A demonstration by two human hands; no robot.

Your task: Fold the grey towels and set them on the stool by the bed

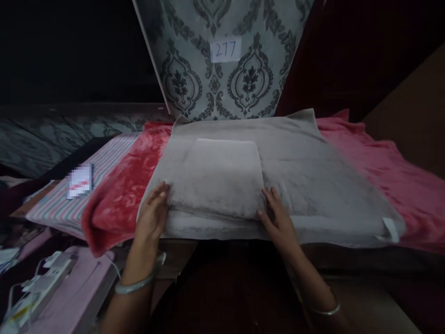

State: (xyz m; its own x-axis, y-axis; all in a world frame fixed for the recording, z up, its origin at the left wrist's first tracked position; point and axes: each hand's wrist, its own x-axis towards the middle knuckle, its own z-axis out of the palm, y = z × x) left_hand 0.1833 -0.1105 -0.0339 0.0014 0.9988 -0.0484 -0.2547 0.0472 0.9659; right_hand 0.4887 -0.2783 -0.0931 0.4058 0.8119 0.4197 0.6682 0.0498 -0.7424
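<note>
A folded grey-white towel (222,178) lies on top of a larger grey towel (313,181) spread across the surface. My left hand (153,213) rests flat against the folded towel's left near corner, fingers stretched out. At the folded towel's right near corner lies my right hand (278,215), fingers extended and touching its edge. Neither hand holds anything. Each wrist wears a bangle.
Under the towels lie a red plush blanket (121,190) on the left and pink cloth (389,176) on the right. A striped cloth with a small card (80,181) sits far left. A patterned panel labelled 277 (225,50) stands behind. White cables (31,287) lie lower left.
</note>
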